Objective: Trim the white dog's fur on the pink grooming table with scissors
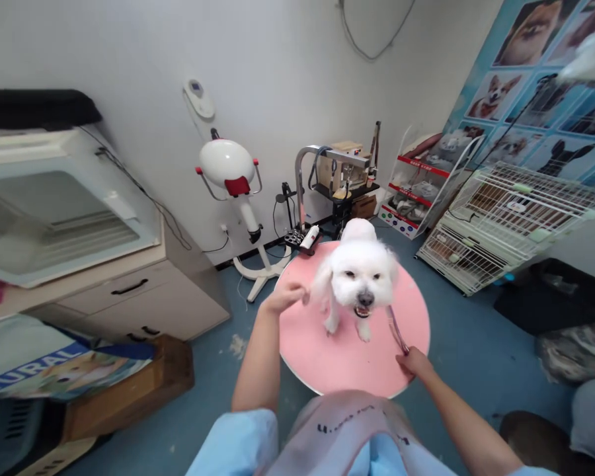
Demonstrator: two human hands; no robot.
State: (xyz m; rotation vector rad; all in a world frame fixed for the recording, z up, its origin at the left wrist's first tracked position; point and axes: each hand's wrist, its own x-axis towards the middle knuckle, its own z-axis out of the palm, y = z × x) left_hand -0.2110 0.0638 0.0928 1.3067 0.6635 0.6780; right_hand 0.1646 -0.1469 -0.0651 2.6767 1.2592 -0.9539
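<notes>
Right hand (414, 362) is gripping a slim tool (398, 332), beside the white dog (361, 274).

The fingers are closing around the tool's near end, while its far end is pointing up near the dog's cheek; the left hand (288, 297) is curling its fingers just by the dog's ear, and from here I am not able to tell whether they are pinching fur. The dog is staying on the round pink table (317, 360), facing the person, its mouth opening a little.

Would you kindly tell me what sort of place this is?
Probably a pet grooming room: there is a dog on a round pink table, with wire cages and a dog poster beyond.
</notes>
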